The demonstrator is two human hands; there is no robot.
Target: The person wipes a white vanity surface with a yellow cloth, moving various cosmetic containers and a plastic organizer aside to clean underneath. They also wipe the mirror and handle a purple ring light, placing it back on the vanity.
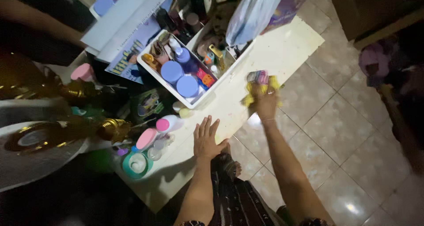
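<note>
Wiping step under way: right hand [266,103] clenched on yellow-pink crumpled cloth [260,82], pressed on cream tabletop [282,49] just right of white plastic organiser box [148,65]. Left hand [206,140] released, flat, bracing below the box. Likely next: sweep cloth along bare edge.

Bare tabletop [282,47] beyond white bin [201,100]

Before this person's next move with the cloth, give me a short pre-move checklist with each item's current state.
1. Right hand grips the yellow cloth: ok.
2. Cloth lies on the white tabletop: ok.
3. Left hand flat on the tabletop, holding nothing: ok.
4. Tabletop beyond the cloth is bare: ok.
5. White organiser box apart from the cloth: ok, but close.
6. Tabletop clean under the cloth: cannot tell.
</note>
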